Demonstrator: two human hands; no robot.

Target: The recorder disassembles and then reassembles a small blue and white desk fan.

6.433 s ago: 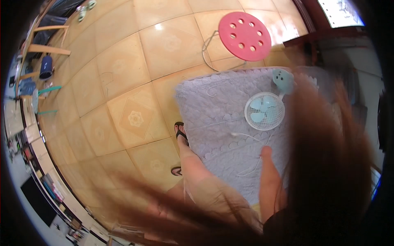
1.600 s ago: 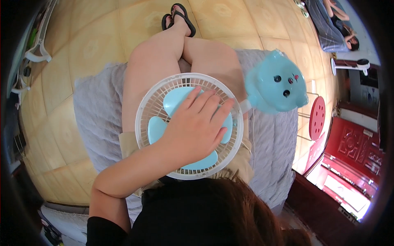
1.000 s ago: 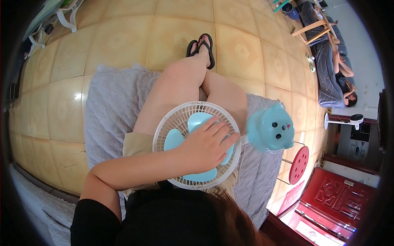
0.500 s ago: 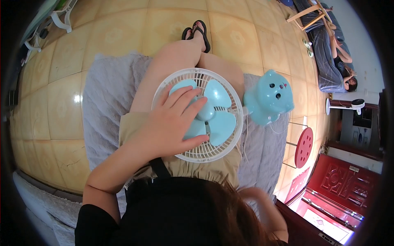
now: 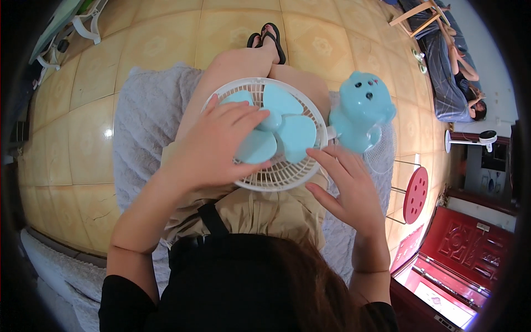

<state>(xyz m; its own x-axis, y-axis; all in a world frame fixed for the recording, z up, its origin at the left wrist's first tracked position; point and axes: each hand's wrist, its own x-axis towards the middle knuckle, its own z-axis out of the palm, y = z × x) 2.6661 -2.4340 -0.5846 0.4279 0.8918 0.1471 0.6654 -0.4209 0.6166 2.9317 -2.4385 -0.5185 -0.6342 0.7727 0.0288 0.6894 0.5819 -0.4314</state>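
Note:
Across my lap rests an electric fan's round white grille (image 5: 317, 172), like a shallow basket. Light blue fan blades (image 5: 297, 136) sit inside it around a central hub (image 5: 270, 120). My left hand (image 5: 214, 145) lies over the left blades with its fingers spread, the fingertips near the hub. Beside the right rim my right hand (image 5: 349, 185) is raised, thumb and fingers apart, fingertips at or just over the rim; firm contact cannot be made out. To the right, joined to the grille by a white neck, is the fan's glossy blue animal-shaped base (image 5: 362, 113).
A grey plush blanket (image 5: 145, 127) covers the seat beneath me. White mesh (image 5: 384, 150) lies next to the base. A red round stool (image 5: 415, 195) stands at right. Farther off, another person (image 5: 464, 77) lies on a dark bed (image 5: 451, 105). A white standing fan (image 5: 470, 142) is nearby.
My right hand has come up from low at my side to the grille's right rim. The blades have turned. The grille and base have shifted, and the mesh now shows beside the base.

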